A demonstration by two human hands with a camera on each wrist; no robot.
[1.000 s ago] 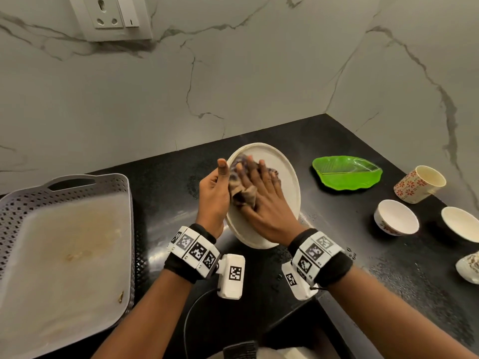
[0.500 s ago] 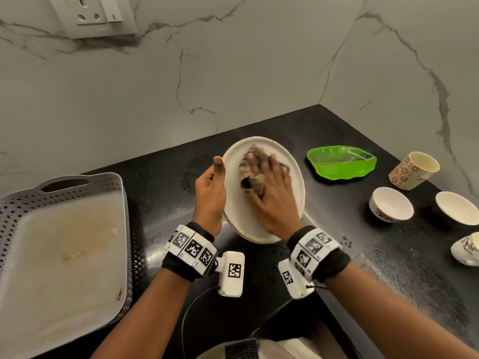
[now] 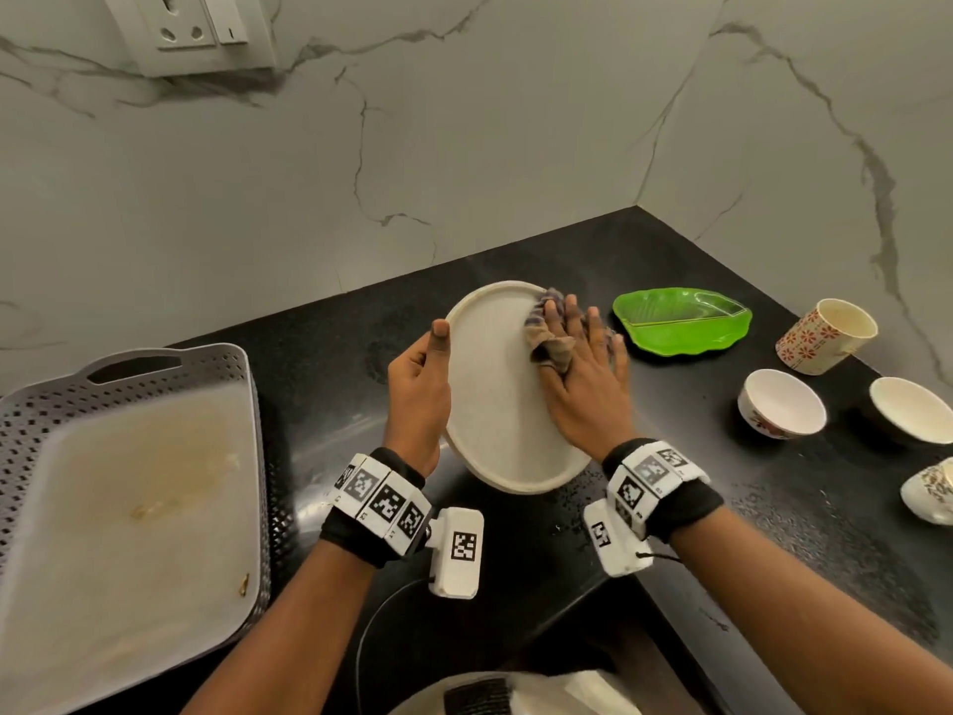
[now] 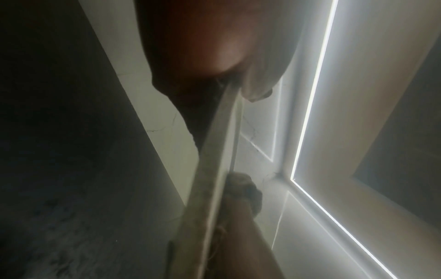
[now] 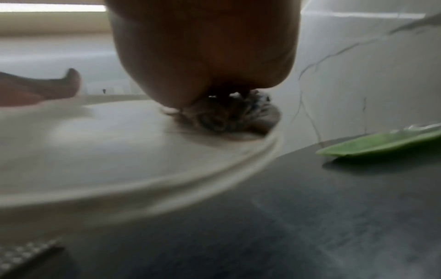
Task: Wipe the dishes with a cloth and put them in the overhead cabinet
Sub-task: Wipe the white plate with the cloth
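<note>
A round white plate [image 3: 495, 405] stands tilted above the black counter [image 3: 773, 534]. My left hand [image 3: 417, 376] grips its left rim, thumb on the front and fingers behind. My right hand [image 3: 588, 384] lies flat on the plate's upper right part, its straight fingers pressing a bunched brown-striped cloth [image 3: 552, 345] against the rim. In the left wrist view the plate [image 4: 212, 179] shows edge-on. In the right wrist view the cloth [image 5: 226, 117] sits under my palm on the plate [image 5: 119, 151].
A green leaf-shaped dish [image 3: 680, 322] lies right of the plate. Further right are a floral cup [image 3: 825, 335], two white bowls [image 3: 784, 410] [image 3: 913, 410] and another cup [image 3: 933, 490] at the frame edge. A grey perforated tray [image 3: 129, 482] sits at the left.
My right hand has slid the cloth from the plate's upper middle to its upper right rim. My left hand keeps its grip on the left rim.
</note>
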